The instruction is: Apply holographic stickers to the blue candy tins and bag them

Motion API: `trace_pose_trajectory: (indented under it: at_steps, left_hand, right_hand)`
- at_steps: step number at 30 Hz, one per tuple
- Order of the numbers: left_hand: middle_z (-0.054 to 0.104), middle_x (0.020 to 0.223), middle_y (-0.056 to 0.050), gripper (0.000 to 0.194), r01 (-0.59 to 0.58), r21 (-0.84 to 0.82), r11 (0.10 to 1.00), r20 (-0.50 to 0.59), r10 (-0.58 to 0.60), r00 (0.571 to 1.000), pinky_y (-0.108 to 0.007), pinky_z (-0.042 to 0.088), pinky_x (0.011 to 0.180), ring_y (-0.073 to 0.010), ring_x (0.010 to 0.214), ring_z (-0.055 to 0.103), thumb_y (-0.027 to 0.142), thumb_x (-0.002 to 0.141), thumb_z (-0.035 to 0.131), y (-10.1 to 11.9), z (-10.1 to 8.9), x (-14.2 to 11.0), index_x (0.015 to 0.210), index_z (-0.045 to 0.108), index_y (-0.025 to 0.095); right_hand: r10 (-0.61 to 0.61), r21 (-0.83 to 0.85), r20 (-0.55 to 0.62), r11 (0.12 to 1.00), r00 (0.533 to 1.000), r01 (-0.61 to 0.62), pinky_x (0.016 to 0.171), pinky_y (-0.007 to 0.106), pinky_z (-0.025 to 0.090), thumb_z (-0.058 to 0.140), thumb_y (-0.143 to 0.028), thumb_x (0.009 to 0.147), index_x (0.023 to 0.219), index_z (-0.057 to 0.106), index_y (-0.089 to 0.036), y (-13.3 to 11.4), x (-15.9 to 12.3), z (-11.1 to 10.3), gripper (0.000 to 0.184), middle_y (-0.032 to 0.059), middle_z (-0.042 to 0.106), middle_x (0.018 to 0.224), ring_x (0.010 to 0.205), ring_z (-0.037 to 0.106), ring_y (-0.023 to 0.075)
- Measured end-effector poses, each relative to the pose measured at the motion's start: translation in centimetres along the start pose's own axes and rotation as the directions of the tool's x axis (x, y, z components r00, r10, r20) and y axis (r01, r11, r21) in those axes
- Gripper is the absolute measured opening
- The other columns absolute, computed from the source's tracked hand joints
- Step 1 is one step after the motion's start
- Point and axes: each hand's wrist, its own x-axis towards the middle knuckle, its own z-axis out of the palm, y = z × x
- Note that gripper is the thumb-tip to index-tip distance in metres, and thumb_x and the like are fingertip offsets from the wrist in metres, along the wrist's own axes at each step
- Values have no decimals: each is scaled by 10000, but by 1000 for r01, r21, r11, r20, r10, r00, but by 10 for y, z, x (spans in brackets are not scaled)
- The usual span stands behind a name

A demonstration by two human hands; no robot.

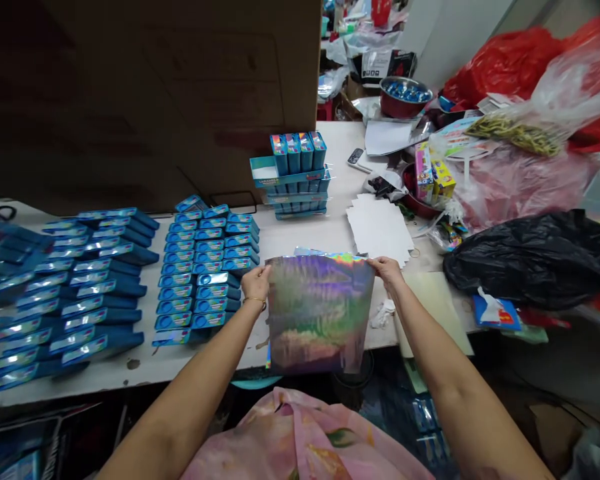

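Left hand [255,284] and right hand [387,272] pinch upper corners of shiny iridescent rectangular sheet [320,317], held spread at near edge of white table [305,233]. Progress seems partial: top blue cardboard display tray [283,180] part-filled; slim blue boxes [209,257] stand outside, in rows.

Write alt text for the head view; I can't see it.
The person's left hand and right hand hold a rainbow-tinted sheet by its upper corners over the edge of a white table. Rows of blue boxes sit to the left; white cut sheets and a black plastic bag lie to the right.
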Motion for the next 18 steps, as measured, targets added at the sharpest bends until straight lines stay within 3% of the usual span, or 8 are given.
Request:
trace_pose_trajectory:
  at_steps: [2,3,6,8,9,11,15,18]
  left_hand:
    - [478,483,33,241,10,-81,997,27,-8,1000,-223,344,532,-113,539,445,395,623,543,9,-12,-7,555,550,165]
    - [462,479,39,249,18,-137,990,66,-9,998,-216,338,513,-101,519,425,404,622,550,16,-17,-14,565,547,162]
    - [470,499,41,274,68,-299,952,199,-8,980,-204,342,491,-82,501,416,419,606,590,42,-29,-36,590,545,149]
    - [497,520,35,285,89,-362,928,258,9,966,-204,364,500,-82,511,440,422,606,606,58,-37,-48,604,552,142]
    - [515,534,29,287,84,-375,923,276,25,961,-206,378,508,-85,519,454,421,613,608,64,-42,-52,619,562,138]
    - [570,598,9,288,41,-377,925,296,78,952,-219,415,545,-97,558,499,411,638,601,71,-55,-55,701,600,129]
    - [649,757,-25,367,-189,-290,938,239,262,935,-267,464,672,-135,684,578,350,684,590,73,-93,-45,994,602,153]
    - [674,820,-38,280,-361,-170,917,212,391,896,-294,472,740,-161,755,607,326,698,588,66,-124,-29,930,642,179]
  right_hand:
    - [-206,-150,-85,970,975,192,649,318,408,647,-445,579,684,593,-151,-13,-3,3,316,61,598,723,713,540,193]
    - [-368,-240,-92,910,925,338,710,340,402,623,-424,631,773,616,-153,-23,-9,9,306,89,609,837,809,539,214]
    - [-773,-339,148,546,617,766,852,378,342,548,-362,760,997,599,-196,-65,-42,42,294,110,572,1072,1009,482,223]
    - [-842,-292,357,311,405,904,895,382,294,548,-352,778,1047,580,-233,-91,-66,71,296,85,561,1112,1049,454,212]
    - [-844,-271,413,246,343,931,892,375,286,537,-350,791,1033,588,-239,-101,-76,85,271,73,584,1067,1011,472,201]
    - [-832,-235,472,199,291,951,825,331,312,494,-340,822,961,617,-225,-113,-89,108,218,52,624,907,869,511,169]
    - [-824,-183,497,206,271,961,666,265,316,421,-320,863,834,631,-176,-124,-103,136,256,37,588,705,703,489,142]
    - [-818,-184,523,165,239,969,658,262,295,407,-302,871,784,613,-165,-134,-120,153,262,32,570,685,692,468,140]
